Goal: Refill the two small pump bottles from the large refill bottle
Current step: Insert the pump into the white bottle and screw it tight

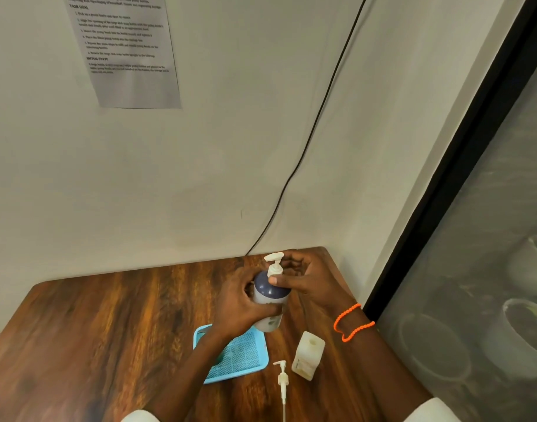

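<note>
Upright over the far right part of the wooden table [109, 330], the pump bottle [268, 300] is being held with its long axis near vertical and its white pump head [275, 263] pointing left. Its body is being gripped by the curled left hand [240, 303], while the pump collar is being pinched by the right hand [306, 281]. Nearer, an open square bottle [308, 354] and a loose pump [282, 382] are being left beside the blue tray [246, 360]; the held bottle's lower part is being hidden by fingers.
</note>
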